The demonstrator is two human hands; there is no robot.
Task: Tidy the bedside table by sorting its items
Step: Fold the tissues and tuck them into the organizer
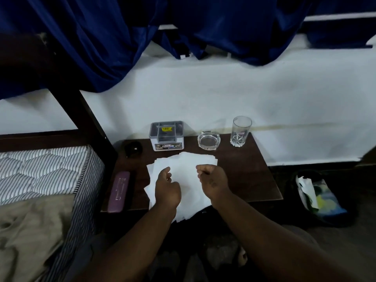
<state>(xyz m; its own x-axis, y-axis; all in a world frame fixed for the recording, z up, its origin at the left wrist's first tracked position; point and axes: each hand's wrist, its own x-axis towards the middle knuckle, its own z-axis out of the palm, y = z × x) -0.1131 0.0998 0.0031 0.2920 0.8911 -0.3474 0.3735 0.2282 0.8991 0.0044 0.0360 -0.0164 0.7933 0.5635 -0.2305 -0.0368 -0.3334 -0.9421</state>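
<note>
A loose spread of white papers (187, 165) lies on the dark wooden bedside table (244, 176), its near edge hanging over the front. My left hand (167, 189) and my right hand (212, 181) are both over the papers with curled fingers facing each other. The glare on the white sheets hides whether either hand pinches one. At the back of the table stand a white organiser box (167, 137), a glass ashtray (209, 140) and an empty drinking glass (241, 131). A black round object (133, 149) sits at the back left and a purple case (119, 191) lies along the left edge.
A bed with a striped mattress (40, 171) and a beige sheet (26, 237) adjoins the table on the left, with a dark bedpost between. A white wall and blue curtain (122, 37) rise behind. A bin with rubbish (317, 198) stands on the floor to the right.
</note>
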